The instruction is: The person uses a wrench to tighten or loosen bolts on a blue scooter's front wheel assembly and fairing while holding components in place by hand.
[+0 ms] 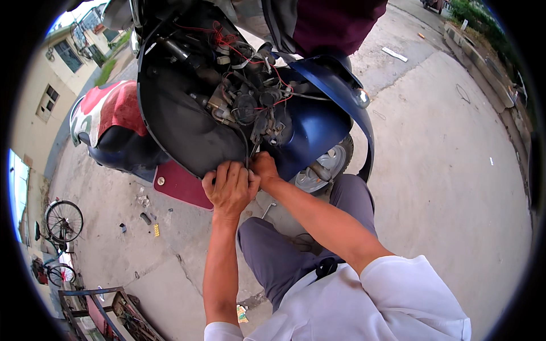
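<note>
A scooter's front is opened up, with a dark grey inner panel (179, 128), a blue outer shell (310, 136) and a tangle of black parts and red wires (222, 35) between them. My left hand (230, 187) has its fingers curled over the lower edge of the grey panel. Just right of it, my right hand (264, 166) reaches into the gap between panel and shell; its fingertips are hidden, so what it holds is unclear. A maroon floor mat (179, 187) lies below the panel, and a wheel (336, 159) shows under the shell.
A covered seat (108, 113) is at left, with a bicycle (63, 221) beyond. A metal frame (85, 307) stands at bottom left. A wrench (267, 210) and small debris lie on the concrete (443, 199). A low curb (478, 68) runs along the right, and a building (51, 85) stands left.
</note>
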A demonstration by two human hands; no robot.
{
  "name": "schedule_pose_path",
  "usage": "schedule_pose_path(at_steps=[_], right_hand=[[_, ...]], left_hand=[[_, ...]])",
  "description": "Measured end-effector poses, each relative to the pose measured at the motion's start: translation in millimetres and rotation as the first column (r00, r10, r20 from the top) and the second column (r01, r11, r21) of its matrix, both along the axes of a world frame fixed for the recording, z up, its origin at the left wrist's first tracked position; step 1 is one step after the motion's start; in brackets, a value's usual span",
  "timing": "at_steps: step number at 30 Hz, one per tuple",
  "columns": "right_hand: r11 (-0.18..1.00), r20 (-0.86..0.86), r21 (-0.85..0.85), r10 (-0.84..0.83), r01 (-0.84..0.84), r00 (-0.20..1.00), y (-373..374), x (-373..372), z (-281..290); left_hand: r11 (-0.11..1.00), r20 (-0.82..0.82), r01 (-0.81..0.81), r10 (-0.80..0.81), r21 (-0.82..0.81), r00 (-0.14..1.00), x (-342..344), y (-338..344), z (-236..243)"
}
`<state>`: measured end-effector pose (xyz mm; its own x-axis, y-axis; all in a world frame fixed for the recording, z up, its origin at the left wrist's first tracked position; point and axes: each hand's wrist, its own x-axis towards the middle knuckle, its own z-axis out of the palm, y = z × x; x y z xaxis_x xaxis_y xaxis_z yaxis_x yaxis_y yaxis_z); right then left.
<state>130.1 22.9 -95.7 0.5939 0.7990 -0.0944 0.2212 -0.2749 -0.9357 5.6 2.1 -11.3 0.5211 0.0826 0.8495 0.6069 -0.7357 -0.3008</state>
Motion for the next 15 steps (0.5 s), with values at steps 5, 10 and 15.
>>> schedule_pose_path(at_steps=[5,10,15], right_hand=[[0.998,-0.017,-0.055,0.020,-0.021,1.000,7,-5,-1],[0.996,0.033,-0.002,0.089,-0.089,0.995,8,-3,3],[0.990,0.059,0.034,0.136,-0.138,0.989,-33,2,20]], left_hand=[[1.000,-0.012,-0.009,0.009,-0.008,1.000,-2,-3,-3],[1.000,-0.025,-0.011,0.010,-0.010,1.000,-5,2,3],[0.999,-0.029,-0.003,0.001,-0.039,1.000,-2,-2,2]])
